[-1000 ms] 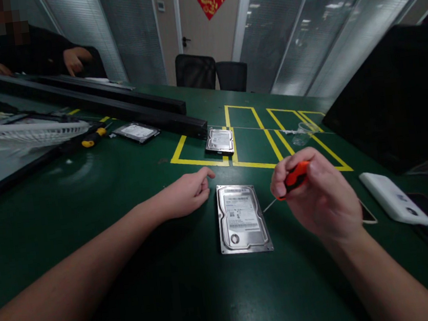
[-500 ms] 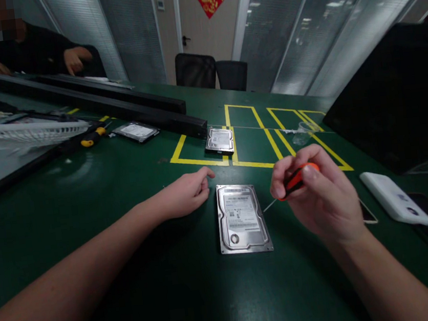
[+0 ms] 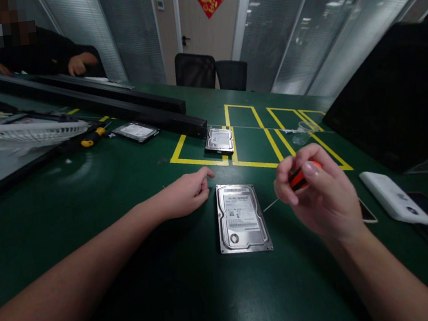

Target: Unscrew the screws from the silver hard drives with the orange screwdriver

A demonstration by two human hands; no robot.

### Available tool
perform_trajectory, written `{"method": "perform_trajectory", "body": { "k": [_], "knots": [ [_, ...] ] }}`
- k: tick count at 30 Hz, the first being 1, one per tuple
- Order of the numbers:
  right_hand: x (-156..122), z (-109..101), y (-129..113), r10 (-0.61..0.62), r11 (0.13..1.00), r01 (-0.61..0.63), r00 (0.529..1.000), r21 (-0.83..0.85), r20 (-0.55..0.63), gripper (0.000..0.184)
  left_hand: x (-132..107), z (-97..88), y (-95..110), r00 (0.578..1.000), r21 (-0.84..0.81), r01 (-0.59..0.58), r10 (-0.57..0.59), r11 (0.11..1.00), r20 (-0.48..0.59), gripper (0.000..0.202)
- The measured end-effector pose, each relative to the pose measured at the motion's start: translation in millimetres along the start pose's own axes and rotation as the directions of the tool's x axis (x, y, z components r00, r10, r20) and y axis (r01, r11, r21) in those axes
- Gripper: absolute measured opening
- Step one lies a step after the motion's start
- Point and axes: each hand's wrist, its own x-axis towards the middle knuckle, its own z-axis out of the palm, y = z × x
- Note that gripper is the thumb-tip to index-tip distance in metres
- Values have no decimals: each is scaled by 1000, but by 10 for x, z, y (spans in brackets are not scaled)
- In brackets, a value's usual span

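A silver hard drive (image 3: 242, 218) lies label up on the green table (image 3: 126, 201) in front of me. My right hand (image 3: 321, 197) is closed round an orange-handled screwdriver (image 3: 297, 178); its thin shaft slants down to the drive's upper right edge. My left hand (image 3: 187, 193) rests on the table just left of the drive, its fingers loosely curled and the index finger stretched toward the drive's top left corner. It holds nothing.
A second hard drive (image 3: 220, 140) sits in the yellow taped boxes (image 3: 253, 145) further back, a third (image 3: 136, 131) lies by a yellow-handled tool (image 3: 93, 137). Long black bars (image 3: 115, 107) cross the left. A white device (image 3: 394, 198) and dark monitor (image 3: 400, 103) stand right. Another person's hand (image 3: 77, 65) rests far left.
My right hand's fingers have shifted round the screwdriver handle, covering more of the orange. The left hand and the drive have stayed put.
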Motion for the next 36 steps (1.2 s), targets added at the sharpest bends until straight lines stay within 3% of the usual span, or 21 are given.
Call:
{"method": "perform_trajectory", "body": {
  "k": [2, 6, 14, 19, 25, 28, 33, 36],
  "knots": [
    [1, -5, -2, -4, 999, 4, 1000, 33, 4, 13, 0, -3, 2, 1000, 8, 1, -2, 1000, 5, 39],
    [12, -12, -10, 5, 996, -7, 1000, 86, 28, 43, 6, 1, -4, 1000, 12, -1, 1, 1000, 4, 38],
    [2, -18, 7, -20, 993, 13, 998, 114, 65, 4, 7, 10, -14, 1000, 14, -6, 6, 1000, 3, 38],
    [5, -21, -18, -19, 993, 10, 997, 114, 72, 42, 10, 8, -12, 1000, 16, -6, 6, 1000, 6, 37],
    [15, 2, -17, -22, 994, 14, 997, 106, 72, 11, 7, 6, -8, 1000, 12, -5, 5, 1000, 6, 37],
    [7, -11, -7, -10, 992, 1, 997, 125, 73, 6, 5, -2, 3, 1000, 14, 7, -7, 1000, 12, 37],
    [-1, -32, -21, 1, 990, -14, 996, 142, 92, 39, 8, -1, -7, 1000, 9, 2, -2, 1000, 9, 37],
    [6, -12, -33, 1, 992, -13, 996, 126, 94, 30, 6, 12, -25, 1000, 5, -1, 1, 1000, 8, 37]
  ]
}}
